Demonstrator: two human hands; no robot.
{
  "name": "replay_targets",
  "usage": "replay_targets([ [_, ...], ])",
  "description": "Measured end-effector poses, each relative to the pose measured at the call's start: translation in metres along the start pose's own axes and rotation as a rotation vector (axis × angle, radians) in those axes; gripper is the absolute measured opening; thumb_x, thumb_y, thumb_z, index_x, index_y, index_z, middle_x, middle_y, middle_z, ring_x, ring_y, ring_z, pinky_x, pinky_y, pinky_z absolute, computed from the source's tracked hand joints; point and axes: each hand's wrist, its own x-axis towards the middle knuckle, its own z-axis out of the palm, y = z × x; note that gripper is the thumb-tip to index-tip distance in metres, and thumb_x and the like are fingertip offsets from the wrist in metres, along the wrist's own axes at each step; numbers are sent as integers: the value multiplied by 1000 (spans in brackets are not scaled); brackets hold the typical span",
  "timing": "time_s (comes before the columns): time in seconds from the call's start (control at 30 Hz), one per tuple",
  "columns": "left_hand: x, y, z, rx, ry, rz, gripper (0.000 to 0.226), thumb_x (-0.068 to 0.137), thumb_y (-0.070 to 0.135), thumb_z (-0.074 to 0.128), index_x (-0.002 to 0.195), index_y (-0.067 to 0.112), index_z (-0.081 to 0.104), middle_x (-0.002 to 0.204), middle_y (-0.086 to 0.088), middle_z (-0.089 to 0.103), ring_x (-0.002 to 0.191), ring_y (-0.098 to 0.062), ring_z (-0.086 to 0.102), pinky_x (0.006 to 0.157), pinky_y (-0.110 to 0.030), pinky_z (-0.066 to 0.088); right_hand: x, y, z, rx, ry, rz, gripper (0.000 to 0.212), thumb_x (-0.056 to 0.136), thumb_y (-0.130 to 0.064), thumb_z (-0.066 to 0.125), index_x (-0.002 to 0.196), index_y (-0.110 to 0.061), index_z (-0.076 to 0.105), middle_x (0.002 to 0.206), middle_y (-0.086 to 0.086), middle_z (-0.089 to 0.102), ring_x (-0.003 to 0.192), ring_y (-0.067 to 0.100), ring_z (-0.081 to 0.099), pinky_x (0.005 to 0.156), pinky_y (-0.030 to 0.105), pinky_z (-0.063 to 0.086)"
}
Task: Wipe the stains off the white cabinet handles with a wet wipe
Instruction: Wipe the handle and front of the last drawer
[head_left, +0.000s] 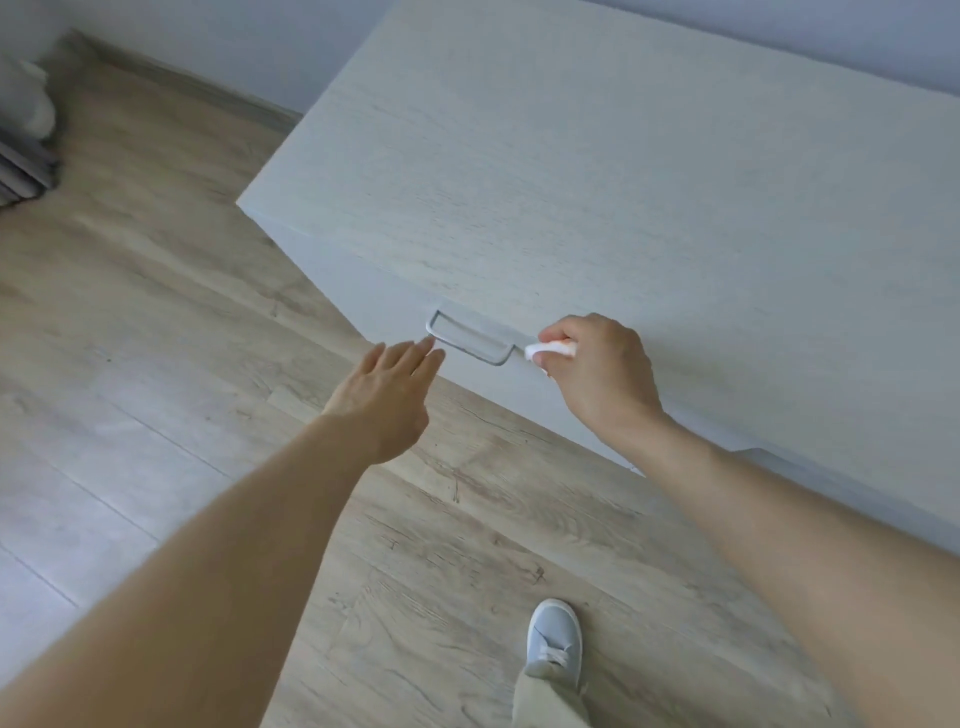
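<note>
A low white cabinet fills the upper right of the head view. On its front face, just under the top edge, sits a white handle with grey marks along its rim. My right hand grips a folded white wet wipe and holds it against the cabinet front at the handle's right end. My left hand is stretched out flat, its fingertips at the handle's left end.
Light wood-look flooring spreads to the left and below the cabinet. A grey curtain and something white lie at the far left by the wall. My foot in a pale blue shoe stands near the cabinet's base.
</note>
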Motion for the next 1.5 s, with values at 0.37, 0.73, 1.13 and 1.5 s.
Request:
replay_targets([
  [0.37, 42, -45, 21, -10, 17, 124, 71, 99, 22, 37, 150, 23, -13, 156, 7, -24, 145, -16, -9, 118, -38, -6, 8, -19, 45, 99, 223, 132, 19, 87, -19, 66, 106, -15, 68, 101, 2, 64, 96, 18, 56, 74, 29, 46],
  [0.73, 59, -64, 56, -27, 295, 318, 76, 88, 12, 41, 151, 20, -2, 158, 2, -14, 144, -18, -17, 117, -39, -10, -21, -38, 116, 182, 601, 286, 19, 87, -18, 65, 105, -15, 70, 101, 4, 65, 98, 22, 56, 74, 27, 43],
  [1.13, 132, -45, 143, -394, 1192, 476, 70, 69, 5, 59, 136, 1, 38, 142, -21, 41, 134, -33, 35, 109, -55, 27, 2, 35, 182, 409, 1342, -75, 15, 86, -21, 67, 101, -21, 65, 93, -1, 59, 84, 2, 58, 79, 22, 47],
  [1.5, 195, -39, 150, -399, 1630, 568, 65, 72, 23, 51, 134, 11, 32, 139, -18, 41, 133, -31, 31, 111, -52, 20, 25, 61, 189, 478, 1489, -399, 13, 86, -21, 66, 99, -20, 65, 100, 0, 65, 93, 5, 61, 82, 22, 48],
])
